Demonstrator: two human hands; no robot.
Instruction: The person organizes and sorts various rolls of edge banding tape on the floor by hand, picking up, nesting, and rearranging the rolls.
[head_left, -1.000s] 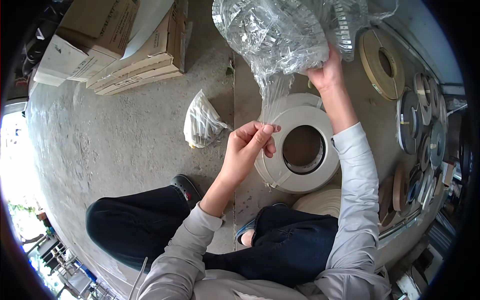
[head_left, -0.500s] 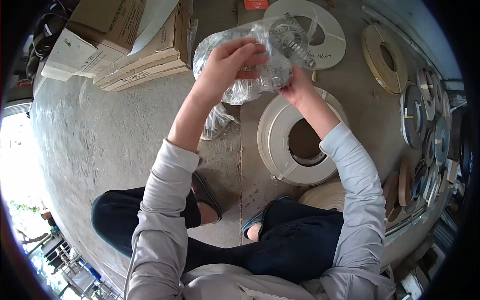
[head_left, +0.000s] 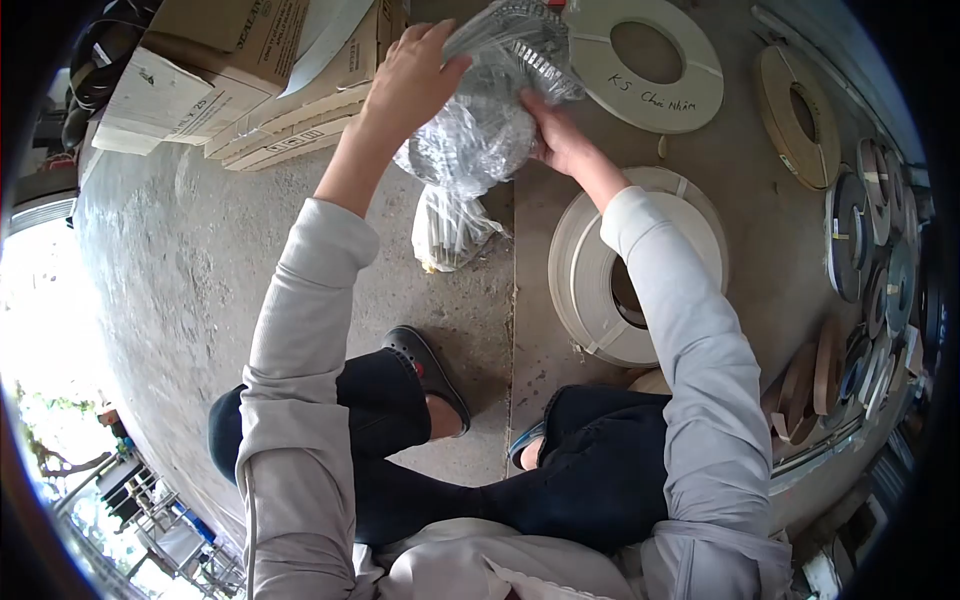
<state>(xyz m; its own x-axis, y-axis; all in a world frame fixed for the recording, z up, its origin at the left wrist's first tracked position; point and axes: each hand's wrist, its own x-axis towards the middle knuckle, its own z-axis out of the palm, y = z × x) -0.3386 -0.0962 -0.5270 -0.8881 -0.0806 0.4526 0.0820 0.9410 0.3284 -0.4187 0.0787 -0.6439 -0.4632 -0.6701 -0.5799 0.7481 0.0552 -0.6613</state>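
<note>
A clear, crinkled plastic bag (head_left: 470,140) with dark, ridged strip-like pieces in its upper part is held up between my hands. My left hand (head_left: 405,80) is at its upper left edge, thumb and fingers closing on the plastic. My right hand (head_left: 555,135) grips the bag's right side, thumb in front and the other fingers partly hidden behind it. Just below, on the floor, sits another plastic bag (head_left: 455,235) of pale, slender pieces. What the strips are exactly I cannot make out through the plastic.
Cardboard boxes (head_left: 225,70) stand at upper left. A large pale roll (head_left: 580,290) lies near my right forearm, and a white roll with handwriting (head_left: 690,95) lies beyond it. A tan roll (head_left: 825,150) and several smaller rolls (head_left: 850,240) line the right wall.
My left hand has shifted up and left from the bag's middle to its edge. The bag and right hand sit farther left in view, the ridged strips now higher. The camera view has shifted slightly.
</note>
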